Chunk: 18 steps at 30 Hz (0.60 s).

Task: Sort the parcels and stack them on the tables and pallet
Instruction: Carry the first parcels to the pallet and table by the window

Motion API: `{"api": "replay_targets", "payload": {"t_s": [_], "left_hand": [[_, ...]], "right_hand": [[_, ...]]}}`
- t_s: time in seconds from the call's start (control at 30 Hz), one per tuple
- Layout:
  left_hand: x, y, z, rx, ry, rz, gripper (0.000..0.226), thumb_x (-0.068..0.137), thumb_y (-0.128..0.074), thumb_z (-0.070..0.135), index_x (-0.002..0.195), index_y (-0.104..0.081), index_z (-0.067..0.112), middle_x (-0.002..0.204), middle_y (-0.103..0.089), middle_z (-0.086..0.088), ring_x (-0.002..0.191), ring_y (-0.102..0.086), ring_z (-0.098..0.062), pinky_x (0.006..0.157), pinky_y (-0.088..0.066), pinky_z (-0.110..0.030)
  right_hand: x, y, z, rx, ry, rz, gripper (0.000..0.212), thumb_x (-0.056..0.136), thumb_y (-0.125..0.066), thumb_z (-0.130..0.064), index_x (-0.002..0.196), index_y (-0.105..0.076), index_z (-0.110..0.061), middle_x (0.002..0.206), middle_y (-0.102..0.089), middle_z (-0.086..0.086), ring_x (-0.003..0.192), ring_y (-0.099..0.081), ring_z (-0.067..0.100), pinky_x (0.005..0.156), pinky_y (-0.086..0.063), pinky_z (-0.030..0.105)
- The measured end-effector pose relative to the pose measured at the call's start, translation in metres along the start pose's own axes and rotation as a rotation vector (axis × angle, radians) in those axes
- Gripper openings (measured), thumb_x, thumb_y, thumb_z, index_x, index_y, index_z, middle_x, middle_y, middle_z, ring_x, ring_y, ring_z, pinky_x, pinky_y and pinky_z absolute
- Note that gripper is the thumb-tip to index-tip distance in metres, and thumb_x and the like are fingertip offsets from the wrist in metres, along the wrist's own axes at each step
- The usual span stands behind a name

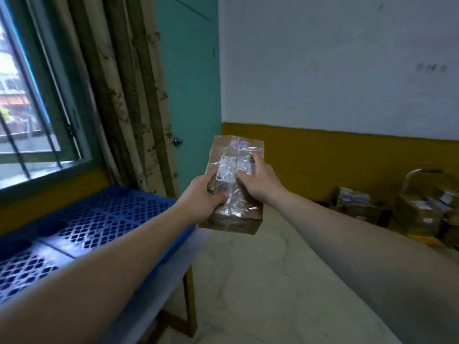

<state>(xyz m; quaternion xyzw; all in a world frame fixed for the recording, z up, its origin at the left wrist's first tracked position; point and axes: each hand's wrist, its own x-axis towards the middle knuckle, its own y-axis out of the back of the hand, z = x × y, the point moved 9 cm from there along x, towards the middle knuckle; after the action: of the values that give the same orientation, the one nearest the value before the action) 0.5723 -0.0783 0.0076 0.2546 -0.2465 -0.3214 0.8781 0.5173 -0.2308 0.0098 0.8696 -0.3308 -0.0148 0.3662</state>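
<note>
Both hands, left hand (201, 194) and right hand (258, 181), grip one taped parcel (234, 187) midair, just past the blue pallet (99, 219) edge; open floor (260, 281) below, boxes (409, 209) far right.

parcel (236, 213): brown carton, clear tape, white label, aloft | pallet (99, 219): blue plastic grid, on desk (173, 281) | parcel heap (417, 212): on floor (260, 281), far right

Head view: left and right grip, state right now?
Left grip: holding the taped cardboard parcel by its left side.
Right grip: holding the same parcel from the right.
</note>
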Motion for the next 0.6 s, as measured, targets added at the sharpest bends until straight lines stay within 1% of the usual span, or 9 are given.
{"api": "replay_targets", "payload": {"t_s": [0.07,0.1,0.17,0.2,0.23,0.3,0.37,0.47,0.6], "left_hand": [[0.014,0.033,-0.032,0.014,0.023,0.041,0.057,0.087,-0.065,0.016,0.133,-0.039,0.037,0.103,-0.062,0.013,0.083,-0.062,0.003,0.062,-0.045,-0.007],[0.02,0.051,-0.049,0.019,0.046,0.059,0.059,0.086,-0.065,0.019,0.135,-0.038,0.037,0.108,-0.061,0.011,0.086,-0.063,0.001,0.066,-0.048,-0.009],[0.033,0.088,-0.084,0.02,0.096,0.093,0.06,0.083,-0.067,0.027,0.134,-0.038,0.041,0.115,-0.061,0.01,0.094,-0.064,-0.006,0.081,-0.054,-0.026],[0.038,0.106,-0.101,0.022,0.12,0.114,0.062,0.08,-0.068,0.031,0.134,-0.039,0.042,0.118,-0.061,0.009,0.098,-0.064,-0.008,0.087,-0.054,-0.035],[0.042,0.125,-0.118,0.025,0.149,0.138,0.065,0.077,-0.069,0.034,0.135,-0.039,0.042,0.122,-0.059,0.008,0.103,-0.062,-0.01,0.092,-0.052,-0.039],[0.045,0.16,-0.152,0.075,0.222,0.199,0.074,0.077,-0.07,0.038,0.141,-0.033,0.04,0.135,-0.05,0.007,0.113,-0.057,-0.013,0.099,-0.047,-0.04],[0.04,0.192,-0.184,0.136,0.309,0.261,0.078,0.082,-0.069,0.035,0.147,-0.026,0.034,0.141,-0.039,0.007,0.122,-0.048,-0.016,0.105,-0.041,-0.038],[0.027,0.237,-0.231,0.173,0.414,0.342,0.079,0.085,-0.068,0.032,0.149,-0.022,0.029,0.145,-0.036,0.001,0.125,-0.045,-0.019,0.105,-0.042,-0.04],[-0.002,0.292,-0.281,0.196,0.565,0.478,0.078,0.086,-0.068,0.028,0.149,-0.022,0.027,0.142,-0.04,-0.001,0.117,-0.052,-0.019,0.096,-0.05,-0.041]], "right_hand": [[0.031,-0.043,-0.027,0.03,0.034,-0.061,0.077,0.095,-0.056,-0.049,0.156,-0.013,-0.031,0.157,-0.027,0.009,0.139,-0.036,0.034,0.109,-0.033,0.04],[0.046,-0.064,-0.042,0.038,0.052,-0.096,0.077,0.095,-0.055,-0.049,0.156,-0.012,-0.031,0.158,-0.026,0.008,0.139,-0.035,0.034,0.109,-0.033,0.041],[0.073,-0.104,-0.073,0.06,0.093,-0.154,0.077,0.095,-0.056,-0.048,0.156,-0.012,-0.031,0.158,-0.026,0.008,0.14,-0.034,0.033,0.11,-0.032,0.041],[0.085,-0.122,-0.09,0.078,0.122,-0.172,0.077,0.095,-0.057,-0.047,0.156,-0.013,-0.03,0.157,-0.027,0.008,0.14,-0.034,0.031,0.11,-0.032,0.039],[0.096,-0.14,-0.106,0.096,0.153,-0.186,0.077,0.095,-0.057,-0.045,0.156,-0.015,-0.029,0.157,-0.029,0.008,0.14,-0.035,0.03,0.11,-0.031,0.038],[0.113,-0.179,-0.134,0.127,0.202,-0.238,0.076,0.094,-0.058,-0.044,0.155,-0.017,-0.028,0.156,-0.032,0.008,0.138,-0.038,0.028,0.11,-0.032,0.038],[0.124,-0.225,-0.159,0.141,0.227,-0.328,0.077,0.094,-0.058,-0.046,0.155,-0.015,-0.03,0.156,-0.033,0.008,0.136,-0.04,0.03,0.111,-0.035,0.043],[0.139,-0.295,-0.2,0.129,0.28,-0.427,0.079,0.091,-0.056,-0.053,0.155,-0.013,-0.035,0.153,-0.035,0.01,0.13,-0.046,0.032,0.108,-0.04,0.05],[0.147,-0.386,-0.254,0.121,0.373,-0.581,0.078,0.092,-0.055,-0.053,0.155,-0.013,-0.034,0.153,-0.031,0.013,0.131,-0.043,0.034,0.108,-0.039,0.049]]}}
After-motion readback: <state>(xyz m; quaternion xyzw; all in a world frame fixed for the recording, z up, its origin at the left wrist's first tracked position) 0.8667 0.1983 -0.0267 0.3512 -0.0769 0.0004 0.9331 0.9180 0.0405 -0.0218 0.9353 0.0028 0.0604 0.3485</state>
